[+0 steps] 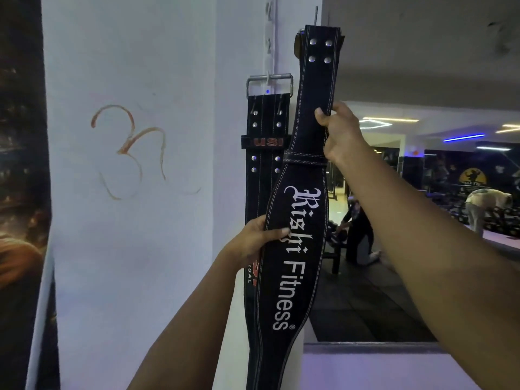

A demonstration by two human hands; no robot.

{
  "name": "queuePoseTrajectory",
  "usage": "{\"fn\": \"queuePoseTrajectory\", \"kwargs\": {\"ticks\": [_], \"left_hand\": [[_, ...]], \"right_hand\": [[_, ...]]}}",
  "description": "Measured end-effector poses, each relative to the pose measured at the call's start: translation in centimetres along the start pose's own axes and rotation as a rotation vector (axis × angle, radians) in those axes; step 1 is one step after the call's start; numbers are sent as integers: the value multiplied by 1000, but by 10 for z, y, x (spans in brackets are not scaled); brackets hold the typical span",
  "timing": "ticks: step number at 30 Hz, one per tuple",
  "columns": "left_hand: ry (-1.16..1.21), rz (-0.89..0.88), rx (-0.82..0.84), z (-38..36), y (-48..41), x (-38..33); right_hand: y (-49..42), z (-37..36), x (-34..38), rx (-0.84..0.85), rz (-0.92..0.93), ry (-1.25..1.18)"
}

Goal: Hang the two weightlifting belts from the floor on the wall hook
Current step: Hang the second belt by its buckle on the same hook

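1. Rishi Fitness belt [295, 249]: black leather, white stitching, white "Rishi Fitness" lettering down its wide part. Held up lengthwise, nearly vertical, leaning slightly right toward the top, in front of the white wall corner. Off the floor, not on the hook.
2. Its top end has four silver rivets; the buckle prong [316, 15] sticks up above it, buckle frame mostly hidden behind the strap.
3. Right hand [339, 133]: clenched on the belt's narrow upper strap at its right edge, just above the stitched keeper loop, thumb across the front.
4. Left hand [259, 240]: grips the belt's left edge at the wide part, thumb on the front by the lettering, fingers behind.
5. USI belt [266, 153]: black, silver rivets, red "USI" on its loop. Already hanging flat on the wall by its metal buckle [269, 83], just left of and partly behind the held belt.
6. Wall hook [269, 77]: white, part of a vertical hook strip [270, 32] on the wall corner; USI buckle frame sits over it. Higher hooks on the strip hold nothing.
7. White wall [135, 220]: orange hand-drawn symbol [132, 150] left of the belts.
8. Far left: dark poster [19, 192].
9. Right: mirror or opening, cannot tell which, showing the gym, with two people bent over in the distance, ceiling lights.
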State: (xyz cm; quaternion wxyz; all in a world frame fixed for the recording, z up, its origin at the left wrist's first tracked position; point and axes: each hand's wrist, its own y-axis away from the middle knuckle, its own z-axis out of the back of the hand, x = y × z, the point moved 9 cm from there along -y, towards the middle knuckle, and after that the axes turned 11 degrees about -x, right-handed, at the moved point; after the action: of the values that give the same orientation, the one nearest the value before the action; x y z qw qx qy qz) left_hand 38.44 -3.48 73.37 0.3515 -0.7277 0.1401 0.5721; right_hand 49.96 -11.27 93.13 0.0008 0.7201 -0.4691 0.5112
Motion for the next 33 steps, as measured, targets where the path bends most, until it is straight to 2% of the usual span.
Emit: {"fn": "queuePoseTrajectory", "kwargs": {"ticks": [2, 7, 10, 18, 21, 30, 33], "left_hand": [[77, -49, -52, -1, -4, -17], [94, -201, -183, -2, -16, -52], [130, -307, -185, -7, -28, -96], [91, -383, -141, -35, -48, -167], [93, -404, -185, -36, -51, -188], [184, -460, -214, -46, -55, -202], [215, -476, -275, -42, -56, -212]], "right_hand": [[0, -2, 4, -2, 2, -2], [5, -1, 0, 11, -5, 1], [11, 1, -4, 23, 3, -7], [36, 3, -21, 86, -31, 7], [40, 5, -27, 105, -39, 31], [38, 14, -2, 89, 146, 225], [47, 28, -19, 102, 155, 327]]}}
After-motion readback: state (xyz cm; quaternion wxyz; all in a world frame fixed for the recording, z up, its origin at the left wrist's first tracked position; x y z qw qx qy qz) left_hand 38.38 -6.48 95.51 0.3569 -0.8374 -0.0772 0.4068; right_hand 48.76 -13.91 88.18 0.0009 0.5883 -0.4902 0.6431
